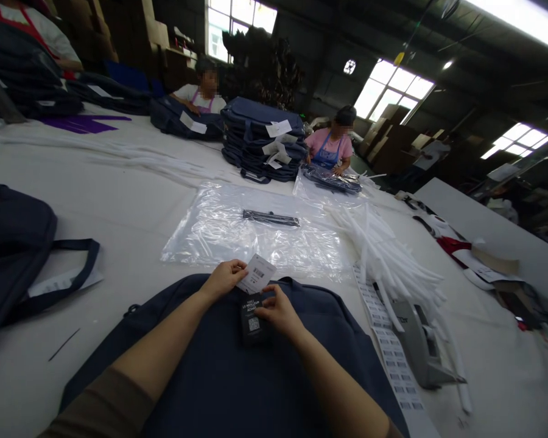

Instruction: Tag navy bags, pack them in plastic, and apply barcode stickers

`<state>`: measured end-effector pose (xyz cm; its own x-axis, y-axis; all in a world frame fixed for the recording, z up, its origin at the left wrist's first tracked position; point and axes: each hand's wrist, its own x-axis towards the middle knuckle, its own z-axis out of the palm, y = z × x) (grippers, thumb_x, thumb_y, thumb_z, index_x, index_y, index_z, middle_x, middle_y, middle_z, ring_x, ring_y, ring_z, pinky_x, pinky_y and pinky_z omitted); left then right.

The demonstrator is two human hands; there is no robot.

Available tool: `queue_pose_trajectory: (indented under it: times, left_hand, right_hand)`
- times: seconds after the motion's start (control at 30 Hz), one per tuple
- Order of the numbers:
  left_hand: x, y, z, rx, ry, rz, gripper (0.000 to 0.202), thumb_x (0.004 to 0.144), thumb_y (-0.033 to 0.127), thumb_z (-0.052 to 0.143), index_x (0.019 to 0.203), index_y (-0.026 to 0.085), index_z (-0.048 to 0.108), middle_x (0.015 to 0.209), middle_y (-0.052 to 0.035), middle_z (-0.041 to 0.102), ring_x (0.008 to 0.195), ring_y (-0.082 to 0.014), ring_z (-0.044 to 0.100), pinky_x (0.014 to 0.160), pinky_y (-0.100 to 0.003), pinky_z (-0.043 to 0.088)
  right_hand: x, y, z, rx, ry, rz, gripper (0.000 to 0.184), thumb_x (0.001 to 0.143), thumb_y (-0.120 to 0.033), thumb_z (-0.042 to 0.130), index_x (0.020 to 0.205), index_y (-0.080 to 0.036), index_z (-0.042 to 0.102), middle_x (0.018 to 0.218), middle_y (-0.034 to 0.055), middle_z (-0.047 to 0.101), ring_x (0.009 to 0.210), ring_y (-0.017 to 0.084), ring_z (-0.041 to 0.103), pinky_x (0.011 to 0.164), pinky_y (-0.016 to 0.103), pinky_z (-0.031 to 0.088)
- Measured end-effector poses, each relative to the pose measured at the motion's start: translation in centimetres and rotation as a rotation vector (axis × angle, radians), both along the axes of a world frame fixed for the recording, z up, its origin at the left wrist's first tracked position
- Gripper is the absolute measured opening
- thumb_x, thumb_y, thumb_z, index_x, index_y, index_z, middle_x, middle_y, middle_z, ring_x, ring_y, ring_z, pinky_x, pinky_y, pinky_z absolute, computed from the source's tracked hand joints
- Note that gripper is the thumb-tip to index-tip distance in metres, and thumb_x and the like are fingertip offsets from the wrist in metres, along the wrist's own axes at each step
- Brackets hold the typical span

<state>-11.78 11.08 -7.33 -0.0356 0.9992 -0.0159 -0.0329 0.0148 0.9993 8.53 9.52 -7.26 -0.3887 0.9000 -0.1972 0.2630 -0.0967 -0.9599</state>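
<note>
A large navy bag [219,377] lies flat on the white table right in front of me. Near its top edge, my left hand [223,280] pinches the left side of a white hang tag [257,274] printed with a barcode. Just below that is a black tag [252,328] with white lettering and a square code, resting against the bag. The fingers of my right hand [278,309] close on the black tag's right edge. How the two tags are fastened to the bag is hidden.
Beyond the bag lie clear plastic bags [210,225]. On the right are a barcode label strip [393,359], a grey tape dispenser [420,344] and white strips [383,249]. Another navy bag [13,255] lies left. Stacked bags [260,137] and co-workers [331,146] are across the table.
</note>
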Motion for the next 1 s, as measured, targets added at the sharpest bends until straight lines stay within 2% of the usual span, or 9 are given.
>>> queue_pose_trajectory:
  times: [0.1,0.2,0.33,0.43,0.63,0.87,1.0]
  left_hand:
    - [0.1,-0.6,-0.5,0.009,-0.015,0.061,0.039,0.056,0.040,0.073,0.084,0.014,0.063,0.078,-0.0091,0.069,0.076,-0.0254,0.066,0.070,-0.034,0.051]
    - [0.3,-1.0,-0.9,0.032,-0.041,0.137,0.038,0.056,0.038,0.071,0.084,0.014,0.062,0.077,-0.0064,0.067,0.074,-0.0224,0.065,0.069,-0.032,0.051]
    - [0.4,-1.3,-1.7,0.050,-0.079,0.245,0.035,0.057,0.038,0.070,0.082,0.015,0.059,0.076,-0.0031,0.062,0.069,-0.0192,0.062,0.063,-0.030,0.051]
    - [0.4,-1.5,-2.1,0.051,-0.130,0.301,0.038,0.058,0.041,0.070,0.083,0.015,0.058,0.079,-0.0031,0.060,0.071,-0.0193,0.062,0.064,-0.031,0.052]
    - [0.8,-2.1,-2.2,0.022,-0.246,0.345,0.044,0.056,0.042,0.074,0.085,0.015,0.055,0.080,-0.0038,0.061,0.073,-0.0195,0.062,0.063,-0.032,0.054]
    - [0.9,-2.5,-2.2,-0.017,-0.344,0.353,0.047,0.055,0.041,0.076,0.085,0.014,0.054,0.080,-0.0036,0.063,0.075,-0.0200,0.063,0.064,-0.031,0.054]
    - [0.8,-2.8,-2.3,-0.022,-0.381,0.362,0.047,0.054,0.040,0.077,0.085,0.014,0.054,0.080,-0.0034,0.063,0.076,-0.0203,0.064,0.064,-0.031,0.054]
  right_hand:
    - [-0.1,-1.7,-1.5,-0.082,0.102,-0.079,0.048,0.055,-0.023,0.073,0.094,-0.021,0.046,0.059,-0.0098,0.052,0.047,0.010,0.049,0.045,0.021,0.039]
    - [-0.3,-2.3,-1.7,-0.086,0.144,-0.102,0.045,0.055,-0.027,0.073,0.092,-0.021,0.046,0.061,-0.0099,0.051,0.046,0.008,0.047,0.044,0.020,0.038]
    - [-0.5,-2.3,-1.5,-0.060,0.172,-0.118,0.050,0.054,-0.024,0.073,0.096,-0.021,0.048,0.065,-0.0092,0.054,0.048,0.008,0.048,0.049,0.021,0.041]
    - [-0.6,-2.4,-1.5,0.038,0.105,-0.102,0.050,0.056,-0.020,0.070,0.101,-0.020,0.051,0.070,-0.0058,0.060,0.053,0.010,0.052,0.055,0.024,0.045]
    - [-0.7,-2.8,-1.6,0.256,-0.038,-0.117,0.042,0.062,-0.016,0.063,0.105,-0.019,0.061,0.073,-0.0029,0.063,0.063,0.013,0.057,0.065,0.027,0.048]
    - [-0.6,-3.1,-2.0,0.288,-0.062,-0.126,0.034,0.069,-0.017,0.059,0.103,-0.019,0.065,0.077,-0.0003,0.065,0.064,0.013,0.057,0.064,0.027,0.048]
    - [-0.5,-3.8,-1.5,0.527,-0.171,-0.073,0.033,0.076,-0.015,0.054,0.105,-0.022,0.068,0.084,0.0015,0.064,0.072,0.014,0.058,0.072,0.027,0.048]
